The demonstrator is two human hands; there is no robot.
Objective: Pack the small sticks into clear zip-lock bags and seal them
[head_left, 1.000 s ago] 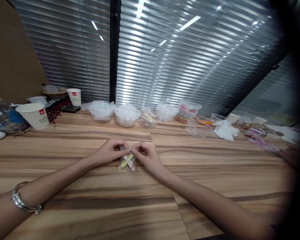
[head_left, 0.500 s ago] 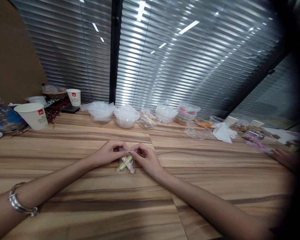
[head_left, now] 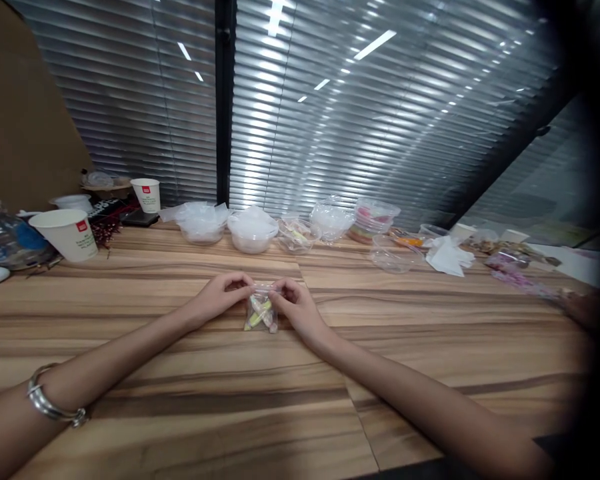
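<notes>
Both my hands pinch the top edge of a small clear zip bag (head_left: 261, 313) above the wooden table (head_left: 190, 413). My left hand (head_left: 225, 293) grips the bag's left top corner between thumb and fingers. At the right top corner, my right hand (head_left: 300, 310) is closed in the same way. Inside the bag, a yellow stick-like piece (head_left: 259, 320) and a pale pinkish one cross each other. What these pieces are, I cannot make out.
Along the back stand clear plastic bowls (head_left: 253, 230) and a tub with pink contents (head_left: 375, 220). Paper cups (head_left: 67, 235) and a water bottle (head_left: 10, 237) are at the left. White tissue (head_left: 447, 255) lies right, near another person's blurred hand (head_left: 580, 307).
My hands have moved slightly apart along the bag's top, so more of its upper edge shows between them. The other person's hand has shifted a little at the far right.
</notes>
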